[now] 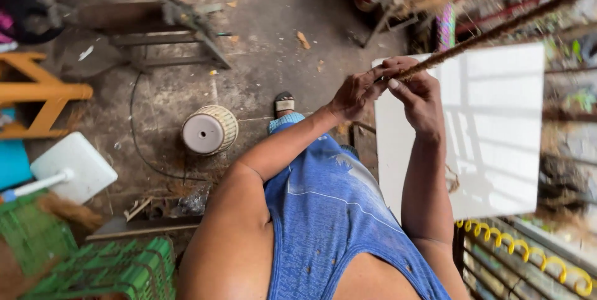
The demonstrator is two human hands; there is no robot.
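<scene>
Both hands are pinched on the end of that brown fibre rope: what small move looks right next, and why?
Probably another twist: the left hand and right hand meet at the near end of the coir rope, which runs off taut to the upper right, so rolling the fibres between the fingers seems apt.

Dirty concrete floor (273, 32) in daylight; a metal stand (168, 32), an orange wooden frame (37, 92), green crates (106, 269), a white board (497, 126)

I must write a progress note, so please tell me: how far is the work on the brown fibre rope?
Done: a long twisted length of rope already runs up to the right. In hand: the left hand and right hand pinch its near end together over the white board. Left: I cannot tell; loose brown fibre lies on the floor by the green crate.
</scene>
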